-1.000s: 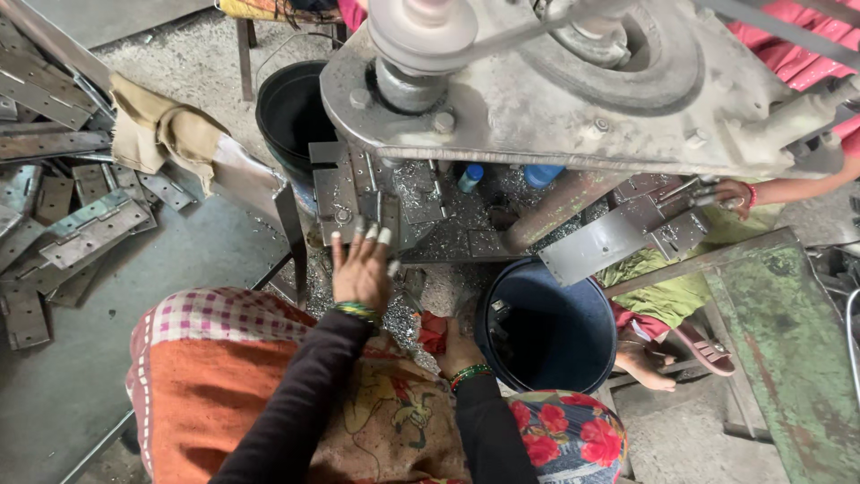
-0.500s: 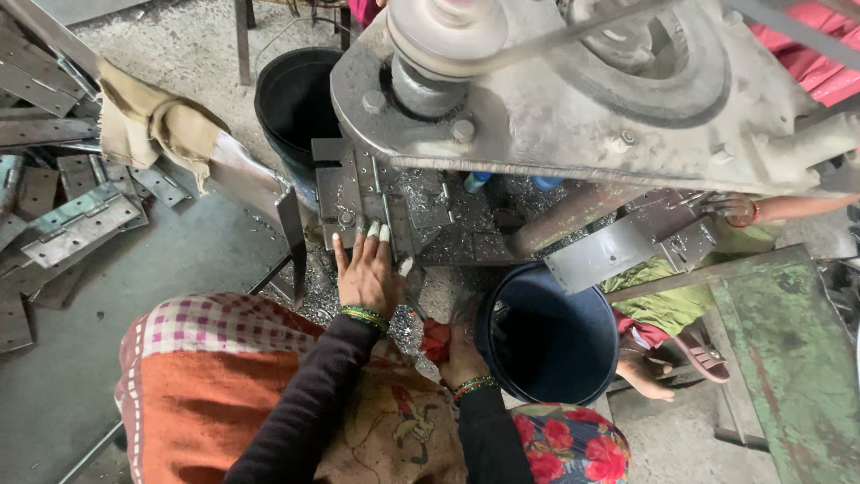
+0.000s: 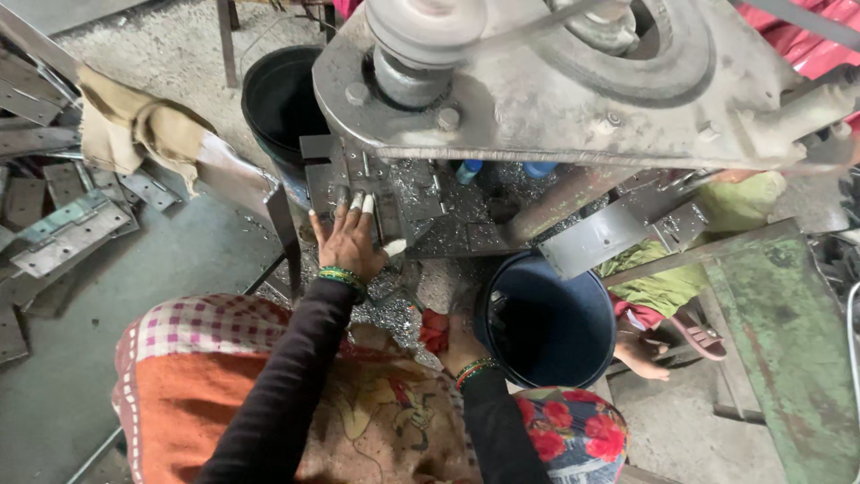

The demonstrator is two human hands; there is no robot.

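The left hand (image 3: pixel 348 244) is pressing flat, fingers spread and gripping nothing, on the small metal plates (image 3: pixel 345 175) lying on the machine bed (image 3: pixel 448 224) under the drill head (image 3: pixel 537 81). The right hand (image 3: pixel 461 336) is resting low beside the blue bucket (image 3: pixel 551 327); whether its fingers are gripping anything cannot be told. Fingertips are best kept clear of the spindle, among the metal shavings (image 3: pixel 385 309).

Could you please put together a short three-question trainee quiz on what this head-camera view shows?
1. True or false: the left hand rests flat on the shaving-strewn grey metal machine table.
2. The dark blue round plastic bucket stands: A) left of the left hand, B) beside the right hand.
3. What hangs over the long metal bar at upper left?

Key: 1 true; 2 B; 3 a tan cloth.
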